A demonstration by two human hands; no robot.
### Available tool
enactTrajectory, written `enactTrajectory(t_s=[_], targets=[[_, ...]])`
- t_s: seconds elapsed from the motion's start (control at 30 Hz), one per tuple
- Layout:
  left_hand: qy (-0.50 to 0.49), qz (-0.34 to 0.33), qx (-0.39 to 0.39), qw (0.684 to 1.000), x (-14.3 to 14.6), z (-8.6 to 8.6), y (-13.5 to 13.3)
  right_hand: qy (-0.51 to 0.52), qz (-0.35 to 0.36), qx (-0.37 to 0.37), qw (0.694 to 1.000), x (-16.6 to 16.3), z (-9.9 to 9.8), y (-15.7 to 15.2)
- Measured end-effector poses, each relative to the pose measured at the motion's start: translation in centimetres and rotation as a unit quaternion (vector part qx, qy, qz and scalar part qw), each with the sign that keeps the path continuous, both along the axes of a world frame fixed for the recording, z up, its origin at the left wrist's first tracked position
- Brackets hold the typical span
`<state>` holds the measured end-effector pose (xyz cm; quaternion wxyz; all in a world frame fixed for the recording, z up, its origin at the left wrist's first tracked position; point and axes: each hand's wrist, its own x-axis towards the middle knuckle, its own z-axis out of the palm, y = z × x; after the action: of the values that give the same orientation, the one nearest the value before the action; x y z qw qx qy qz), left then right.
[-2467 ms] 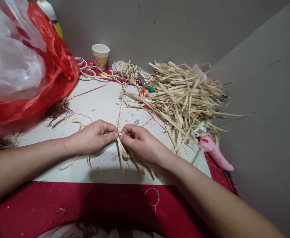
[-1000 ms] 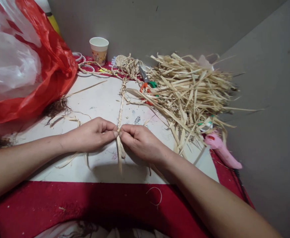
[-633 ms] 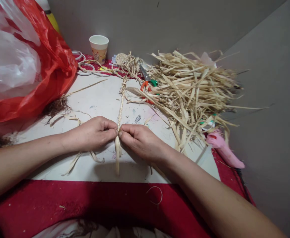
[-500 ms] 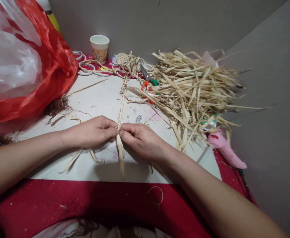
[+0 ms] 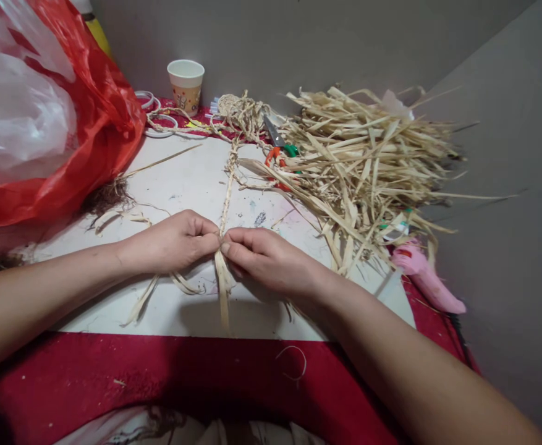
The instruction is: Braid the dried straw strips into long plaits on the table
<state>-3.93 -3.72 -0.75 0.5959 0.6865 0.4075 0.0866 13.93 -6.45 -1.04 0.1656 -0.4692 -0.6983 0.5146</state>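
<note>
A pale straw braid point(image 5: 227, 201) runs from a tangle of finished cord at the back down to my fingers. My left hand point(image 5: 185, 242) pinches its lower end from the left, thumb against forefinger. From the right, my right hand point(image 5: 266, 254) pinches the same spot, the fingertips of both hands nearly touching. Loose flat strands point(image 5: 223, 284) hang below the pinch toward the front of the white board point(image 5: 182, 176). Other strands point(image 5: 143, 301) trail out beneath my left hand. Just where each strand crosses is hidden by my fingertips.
A large heap of dry straw point(image 5: 368, 161) lies to the right, with scissors point(image 5: 277, 145) by its left edge. A pink glue gun point(image 5: 426, 278) rests at the right. At the back are a paper cup point(image 5: 186, 86) and coiled braid point(image 5: 243, 114). A red plastic bag point(image 5: 108, 117) fills the left.
Both hands keep their pinch on the straw braid and have shifted only slightly. The loose strands below look a little more spread apart.
</note>
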Motion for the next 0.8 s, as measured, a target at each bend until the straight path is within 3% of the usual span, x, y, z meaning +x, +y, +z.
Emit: enactTrajectory(t_s=[0.2, 0.43, 0.5, 0.67, 0.8], targets=[[0.003, -0.002, -0.003, 1.000, 0.0, -0.2, -0.2, 0.011, 0.015, -0.117, 0.993, 0.7, 0.8, -0.1], [0.005, 0.010, -0.001, 1.000, 0.0, 0.0, -0.3, 0.000, -0.037, -0.115, 0.993, 0.5, 0.2, -0.3], [0.001, 0.010, 0.002, 1.000, 0.0, 0.0, -0.3, 0.023, -0.033, -0.150, 0.988, 0.4, 0.3, -0.4], [-0.005, 0.000, 0.023, 1.000, 0.1, -0.1, -0.5, 0.144, -0.099, -0.337, 0.925, 0.0, 1.2, -0.6], [-0.004, 0.002, 0.047, 0.999, 0.1, -0.3, -0.7, 0.186, -0.175, -0.366, 0.895, -1.3, 1.5, -1.6]])
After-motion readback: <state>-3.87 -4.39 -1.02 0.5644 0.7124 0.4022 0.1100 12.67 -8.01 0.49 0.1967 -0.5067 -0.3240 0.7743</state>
